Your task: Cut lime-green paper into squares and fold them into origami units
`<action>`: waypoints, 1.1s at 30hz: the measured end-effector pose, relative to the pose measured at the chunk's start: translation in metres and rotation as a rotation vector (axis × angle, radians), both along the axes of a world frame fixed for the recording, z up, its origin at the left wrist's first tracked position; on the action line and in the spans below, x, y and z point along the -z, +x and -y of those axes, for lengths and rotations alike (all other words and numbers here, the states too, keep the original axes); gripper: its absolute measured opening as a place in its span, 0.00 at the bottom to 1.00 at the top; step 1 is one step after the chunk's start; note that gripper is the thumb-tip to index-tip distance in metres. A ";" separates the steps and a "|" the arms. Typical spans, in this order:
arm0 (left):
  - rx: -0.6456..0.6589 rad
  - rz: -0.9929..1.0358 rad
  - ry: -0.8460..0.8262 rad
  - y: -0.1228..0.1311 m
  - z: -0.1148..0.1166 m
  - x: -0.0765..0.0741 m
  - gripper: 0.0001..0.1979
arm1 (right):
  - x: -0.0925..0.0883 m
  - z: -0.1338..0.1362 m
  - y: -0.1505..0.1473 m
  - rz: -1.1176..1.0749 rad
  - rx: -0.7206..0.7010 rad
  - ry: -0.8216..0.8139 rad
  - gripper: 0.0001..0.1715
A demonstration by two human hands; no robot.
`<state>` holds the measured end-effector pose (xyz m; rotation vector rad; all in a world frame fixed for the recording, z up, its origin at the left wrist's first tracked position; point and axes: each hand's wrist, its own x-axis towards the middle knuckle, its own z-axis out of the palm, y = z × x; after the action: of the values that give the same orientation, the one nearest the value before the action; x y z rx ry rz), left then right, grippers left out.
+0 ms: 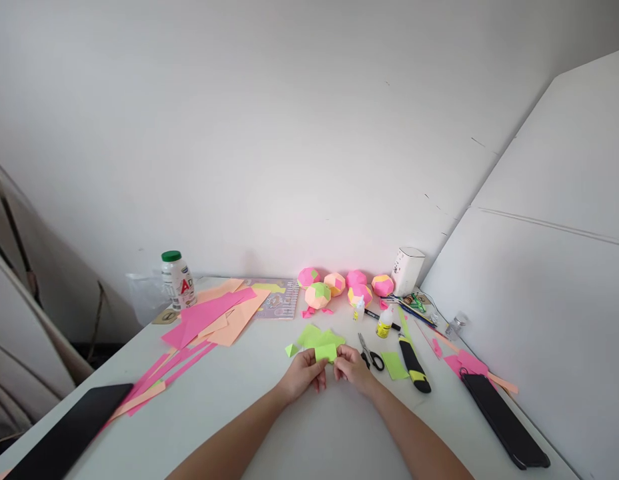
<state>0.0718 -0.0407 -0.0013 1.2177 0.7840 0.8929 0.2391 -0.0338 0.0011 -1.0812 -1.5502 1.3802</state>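
Between my two hands is a small piece of lime green paper [325, 352], held up above the table. My left hand [305, 371] pinches its left side, and my right hand [351, 368] pinches its right corner. Just beyond it lie more green paper pieces [309, 333], with a small folded green paper shape [291, 350] to their left. Black-handled scissors [371, 355] rest right of my right hand, beside a green paper square [394, 365] and a black and yellow utility knife [414, 364].
Several faceted paper balls [318, 295] sit by the wall. Two glue bottles [384, 323] and a marker stand or lie nearer. Pink and peach paper [214, 320] spreads leftward near a white bottle with green cap [178, 280]. Black flat objects [74, 427] lie at both sides.
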 end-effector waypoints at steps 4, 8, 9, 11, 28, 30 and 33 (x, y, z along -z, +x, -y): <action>-0.020 -0.024 0.015 0.001 0.001 -0.003 0.20 | 0.003 -0.001 0.002 -0.004 -0.023 0.021 0.03; 0.026 -0.021 0.035 0.001 0.000 -0.003 0.20 | 0.008 -0.002 0.001 -0.006 -0.046 0.060 0.11; 0.035 -0.023 0.037 0.001 -0.001 -0.003 0.20 | 0.009 -0.003 0.000 -0.005 -0.043 0.068 0.13; 0.040 -0.033 0.029 0.001 -0.003 -0.002 0.20 | 0.011 -0.003 -0.002 -0.005 -0.027 0.076 0.17; -0.044 -0.043 -0.012 0.004 -0.002 -0.003 0.24 | 0.016 -0.004 -0.009 -0.015 0.085 0.068 0.25; -0.052 -0.038 -0.012 0.005 -0.001 -0.001 0.24 | 0.017 -0.003 -0.008 -0.012 0.090 0.064 0.25; -0.066 -0.038 -0.016 0.007 0.000 0.001 0.24 | 0.016 -0.002 -0.007 -0.014 0.081 0.053 0.24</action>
<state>0.0784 -0.0402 -0.0021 1.2032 0.8640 0.9177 0.2323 -0.0316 -0.0151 -1.0882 -1.5082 1.2820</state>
